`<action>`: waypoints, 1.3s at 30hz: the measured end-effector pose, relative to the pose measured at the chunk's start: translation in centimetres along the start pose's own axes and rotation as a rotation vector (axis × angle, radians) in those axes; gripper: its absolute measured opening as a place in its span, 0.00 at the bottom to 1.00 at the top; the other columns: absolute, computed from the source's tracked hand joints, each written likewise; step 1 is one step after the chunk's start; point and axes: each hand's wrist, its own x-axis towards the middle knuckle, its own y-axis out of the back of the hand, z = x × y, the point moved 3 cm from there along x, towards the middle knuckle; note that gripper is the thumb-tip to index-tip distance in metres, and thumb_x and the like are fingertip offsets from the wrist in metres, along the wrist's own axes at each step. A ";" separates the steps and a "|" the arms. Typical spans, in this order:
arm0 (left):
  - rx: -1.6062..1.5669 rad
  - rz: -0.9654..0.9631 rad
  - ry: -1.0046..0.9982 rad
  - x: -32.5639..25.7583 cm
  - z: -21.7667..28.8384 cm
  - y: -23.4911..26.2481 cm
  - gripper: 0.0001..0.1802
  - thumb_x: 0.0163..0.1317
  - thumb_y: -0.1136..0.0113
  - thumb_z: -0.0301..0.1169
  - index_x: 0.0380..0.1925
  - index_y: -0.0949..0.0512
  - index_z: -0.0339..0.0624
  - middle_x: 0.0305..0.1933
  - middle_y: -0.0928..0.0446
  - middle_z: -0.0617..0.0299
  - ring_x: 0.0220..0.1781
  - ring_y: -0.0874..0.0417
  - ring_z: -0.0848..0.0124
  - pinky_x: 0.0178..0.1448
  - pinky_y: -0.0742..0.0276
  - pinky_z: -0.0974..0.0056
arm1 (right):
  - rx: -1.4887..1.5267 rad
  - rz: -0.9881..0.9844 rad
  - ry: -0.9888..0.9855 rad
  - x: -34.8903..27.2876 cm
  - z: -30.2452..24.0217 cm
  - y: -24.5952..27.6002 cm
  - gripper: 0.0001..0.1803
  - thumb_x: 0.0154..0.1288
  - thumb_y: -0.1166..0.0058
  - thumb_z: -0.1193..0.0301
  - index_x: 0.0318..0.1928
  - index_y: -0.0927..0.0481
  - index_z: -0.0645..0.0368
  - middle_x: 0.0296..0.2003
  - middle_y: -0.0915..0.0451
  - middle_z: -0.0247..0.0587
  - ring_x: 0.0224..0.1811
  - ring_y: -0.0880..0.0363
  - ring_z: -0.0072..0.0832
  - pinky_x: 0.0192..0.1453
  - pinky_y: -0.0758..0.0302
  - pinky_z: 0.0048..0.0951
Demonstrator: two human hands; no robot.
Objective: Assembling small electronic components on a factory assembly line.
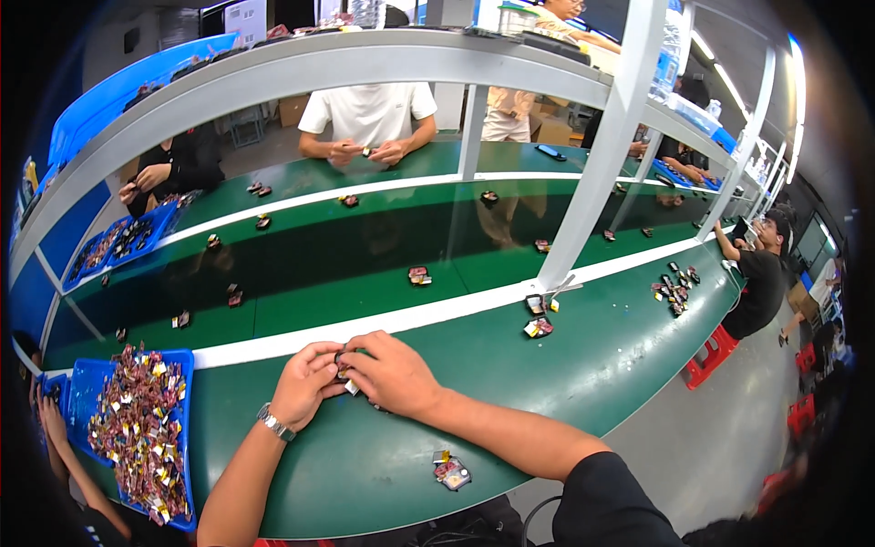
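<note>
My left hand, with a metal-banded watch at its wrist, and my right hand meet over the green tabletop. Between their fingertips is a small dark electronic assembly with a white tab sticking out below. Both hands' fingers are closed on it and cover most of it. A similar assembly, with a dark shell, reddish wiring and a yellow piece, lies by the table's near edge, beside my right forearm. To the left, a blue tray carries a heap of small reddish-brown parts with white and yellow bits.
Beyond a white rail, a green conveyor belt carries scattered assemblies. A grey metal post rises at right, near two assemblies. More assemblies are grouped farther right. Co-workers sit across, at left and at right.
</note>
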 end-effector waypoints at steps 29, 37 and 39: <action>-0.009 -0.099 -0.071 0.0 -0.3 0.1 0.24 0.64 0.42 0.19 0.59 0.33 0.37 0.58 0.24 0.53 0.56 0.19 0.68 0.57 0.17 0.64 | 0.263 -0.145 -0.223 0.0 1.6 -0.8 0.06 0.59 0.38 0.71 0.36 0.16 0.57 0.51 0.22 0.39 0.58 0.27 0.39 0.61 0.28 0.38; 0.076 -0.051 -0.066 0.5 -0.4 -0.6 0.18 0.70 0.47 0.25 0.59 0.31 0.42 0.61 0.26 0.58 0.58 0.20 0.71 0.56 0.17 0.65 | 0.381 -0.227 -0.255 0.1 2.4 0.1 0.07 0.59 0.37 0.69 0.37 0.15 0.56 0.54 0.23 0.41 0.60 0.28 0.40 0.65 0.31 0.39; 0.036 -0.085 -0.085 0.5 -0.3 -0.5 0.18 0.69 0.47 0.24 0.58 0.31 0.42 0.61 0.26 0.58 0.57 0.20 0.71 0.56 0.17 0.65 | 0.367 -0.221 -0.249 0.1 2.3 -0.1 0.06 0.59 0.37 0.69 0.37 0.15 0.56 0.54 0.23 0.39 0.59 0.28 0.40 0.64 0.30 0.39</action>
